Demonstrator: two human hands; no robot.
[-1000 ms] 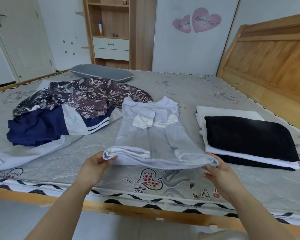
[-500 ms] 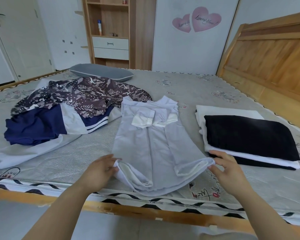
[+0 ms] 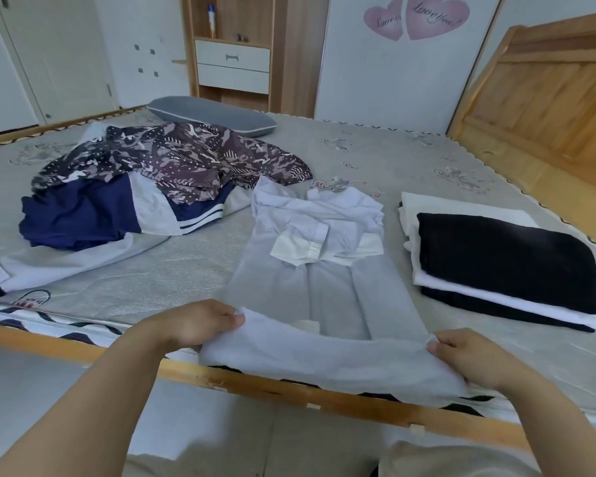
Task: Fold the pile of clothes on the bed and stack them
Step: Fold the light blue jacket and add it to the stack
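Head view: left hand (image 3: 193, 325) and right hand (image 3: 468, 356) pinch pale shirt (image 3: 317, 287) hem corners; advice: keep hem taut, fold evenly toward far collar.

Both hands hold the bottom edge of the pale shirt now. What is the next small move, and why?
Probably carry the hem up toward the collar, folding the pale shirt in half. Left hand and right hand pinch its bottom corners, and its sleeves are already folded in.

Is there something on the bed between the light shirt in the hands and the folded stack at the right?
Nothing visible. Both the left hand and right hand grip the light shirt at its near hem, and only bare mattress separates it from the folded stack.
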